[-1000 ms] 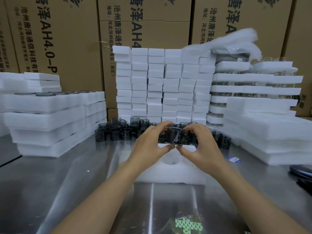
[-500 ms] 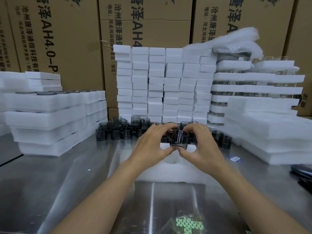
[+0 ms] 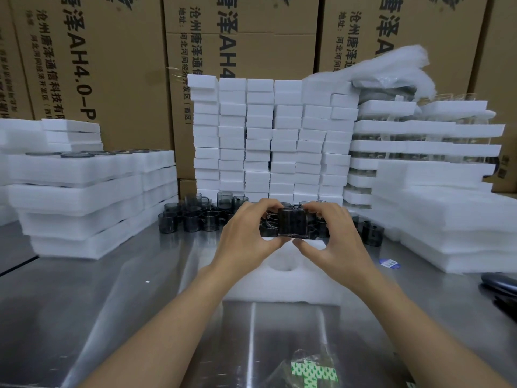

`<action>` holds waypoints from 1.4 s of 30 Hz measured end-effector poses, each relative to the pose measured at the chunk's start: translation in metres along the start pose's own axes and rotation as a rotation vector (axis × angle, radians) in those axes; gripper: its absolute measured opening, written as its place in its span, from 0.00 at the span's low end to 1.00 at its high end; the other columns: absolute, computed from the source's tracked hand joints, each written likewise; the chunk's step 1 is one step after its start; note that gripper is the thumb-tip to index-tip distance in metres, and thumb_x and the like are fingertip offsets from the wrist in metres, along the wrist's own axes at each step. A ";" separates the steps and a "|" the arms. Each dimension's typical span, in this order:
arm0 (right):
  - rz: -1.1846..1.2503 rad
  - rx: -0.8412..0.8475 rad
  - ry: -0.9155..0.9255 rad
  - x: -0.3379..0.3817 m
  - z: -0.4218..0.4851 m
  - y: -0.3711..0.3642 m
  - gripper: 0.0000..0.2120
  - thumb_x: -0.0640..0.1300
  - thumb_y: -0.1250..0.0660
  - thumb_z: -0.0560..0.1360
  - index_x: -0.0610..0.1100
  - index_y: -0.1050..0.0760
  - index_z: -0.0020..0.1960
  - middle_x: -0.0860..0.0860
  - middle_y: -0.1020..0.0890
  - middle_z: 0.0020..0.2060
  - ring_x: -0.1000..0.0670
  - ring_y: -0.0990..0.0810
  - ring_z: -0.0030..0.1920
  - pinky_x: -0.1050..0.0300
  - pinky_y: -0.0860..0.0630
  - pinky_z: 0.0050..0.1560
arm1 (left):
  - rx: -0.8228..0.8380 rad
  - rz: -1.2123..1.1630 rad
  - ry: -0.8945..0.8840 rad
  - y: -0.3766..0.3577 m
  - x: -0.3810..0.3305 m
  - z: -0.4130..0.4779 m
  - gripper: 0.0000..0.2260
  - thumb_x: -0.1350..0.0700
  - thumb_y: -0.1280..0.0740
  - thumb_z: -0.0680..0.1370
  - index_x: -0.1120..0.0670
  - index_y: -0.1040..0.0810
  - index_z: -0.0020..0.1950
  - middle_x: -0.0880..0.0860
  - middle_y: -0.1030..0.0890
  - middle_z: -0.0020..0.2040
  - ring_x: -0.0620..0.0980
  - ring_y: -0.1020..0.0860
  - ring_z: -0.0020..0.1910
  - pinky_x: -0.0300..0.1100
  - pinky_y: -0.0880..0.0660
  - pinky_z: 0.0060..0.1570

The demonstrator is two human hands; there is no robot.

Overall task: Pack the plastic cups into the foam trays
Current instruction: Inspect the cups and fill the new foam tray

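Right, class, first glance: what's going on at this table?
A person grips one dark plastic cup with the left hand and right hand, holding it over a white foam tray on the steel table. The tray's round hole holds no cup yet. More loose cups wait behind, between stacks of foam.

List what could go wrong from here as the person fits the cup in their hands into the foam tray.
1. The left hand and right hand pinch the cup with fingertips only; it might slip and drop onto the metal table.
2. The cup is above the tray, not yet in a hole; pushed in tilted, it could dent the foam.
3. The loose cups crowd just behind the tray; a reaching hand may topple some.
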State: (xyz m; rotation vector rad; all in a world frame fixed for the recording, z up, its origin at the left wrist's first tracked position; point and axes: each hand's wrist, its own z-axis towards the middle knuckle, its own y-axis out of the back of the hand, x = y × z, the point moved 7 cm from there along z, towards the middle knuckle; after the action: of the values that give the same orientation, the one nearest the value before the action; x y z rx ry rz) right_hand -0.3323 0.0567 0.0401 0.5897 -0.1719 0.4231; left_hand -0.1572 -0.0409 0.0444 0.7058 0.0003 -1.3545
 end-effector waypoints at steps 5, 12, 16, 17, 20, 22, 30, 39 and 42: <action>-0.022 -0.028 0.004 0.000 0.002 0.002 0.26 0.51 0.22 0.73 0.55 0.26 0.68 0.61 0.23 0.61 0.54 0.26 0.64 0.58 0.29 0.66 | 0.030 0.011 0.031 -0.004 0.004 0.001 0.24 0.43 0.20 0.73 0.38 0.23 0.67 0.33 0.21 0.55 0.38 0.24 0.60 0.44 0.22 0.58; -0.049 -0.014 0.009 0.001 0.000 -0.002 0.26 0.48 0.21 0.72 0.54 0.26 0.67 0.62 0.24 0.60 0.54 0.27 0.62 0.59 0.29 0.65 | 0.140 0.161 -0.003 -0.013 0.003 -0.001 0.27 0.42 0.24 0.78 0.38 0.28 0.75 0.35 0.23 0.67 0.40 0.28 0.64 0.48 0.22 0.59; -0.032 -0.025 -0.049 -0.004 0.000 -0.001 0.24 0.48 0.20 0.71 0.54 0.26 0.63 0.61 0.24 0.58 0.54 0.27 0.61 0.61 0.29 0.62 | 0.219 0.192 0.070 -0.016 0.008 -0.002 0.31 0.39 0.28 0.79 0.36 0.35 0.81 0.37 0.27 0.75 0.43 0.31 0.72 0.49 0.27 0.68; -0.017 -0.034 -0.082 -0.006 0.000 0.000 0.23 0.48 0.20 0.70 0.54 0.27 0.60 0.60 0.24 0.56 0.53 0.26 0.59 0.59 0.28 0.60 | 0.269 0.202 0.119 -0.018 0.013 -0.003 0.32 0.37 0.29 0.79 0.36 0.36 0.82 0.38 0.28 0.77 0.44 0.33 0.76 0.50 0.29 0.72; 0.063 -0.055 -0.197 -0.015 -0.001 0.004 0.20 0.45 0.20 0.70 0.53 0.29 0.53 0.56 0.23 0.50 0.50 0.23 0.52 0.53 0.25 0.51 | 0.436 0.251 0.267 -0.024 0.030 -0.008 0.29 0.33 0.32 0.80 0.39 0.29 0.79 0.43 0.26 0.78 0.49 0.31 0.79 0.55 0.31 0.76; 0.095 -0.061 -0.260 -0.019 -0.001 0.006 0.18 0.45 0.21 0.70 0.53 0.29 0.50 0.55 0.22 0.47 0.53 0.23 0.49 0.53 0.26 0.47 | 0.496 0.272 0.297 -0.026 0.033 -0.010 0.26 0.32 0.33 0.80 0.40 0.24 0.76 0.44 0.22 0.73 0.50 0.25 0.72 0.54 0.27 0.72; 0.000 -0.003 -0.333 -0.031 0.000 0.008 0.18 0.41 0.19 0.70 0.50 0.21 0.57 0.53 0.21 0.57 0.50 0.26 0.61 0.63 0.34 0.59 | 0.445 0.333 0.321 -0.010 0.032 -0.007 0.23 0.31 0.28 0.76 0.41 0.19 0.66 0.42 0.19 0.57 0.48 0.20 0.59 0.48 0.22 0.59; 0.022 -0.032 -0.424 -0.037 0.000 0.013 0.15 0.46 0.15 0.69 0.44 0.21 0.39 0.53 0.23 0.63 0.54 0.25 0.60 0.62 0.30 0.60 | 0.460 0.296 0.271 -0.010 0.026 -0.005 0.15 0.33 0.30 0.78 0.39 0.19 0.61 0.40 0.18 0.49 0.41 0.20 0.50 0.46 0.20 0.52; 0.080 -0.013 -0.414 -0.030 0.000 0.010 0.15 0.52 0.16 0.70 0.46 0.19 0.37 0.55 0.22 0.61 0.56 0.23 0.62 0.59 0.28 0.63 | 0.518 0.341 0.262 -0.019 0.027 -0.010 0.15 0.34 0.30 0.78 0.38 0.17 0.60 0.40 0.18 0.50 0.43 0.20 0.51 0.48 0.21 0.56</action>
State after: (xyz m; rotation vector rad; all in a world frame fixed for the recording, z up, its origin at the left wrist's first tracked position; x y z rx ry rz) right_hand -0.3632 0.0543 0.0367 0.6550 -0.5951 0.3726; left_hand -0.1631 -0.0611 0.0173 1.2553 -0.2588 -0.9271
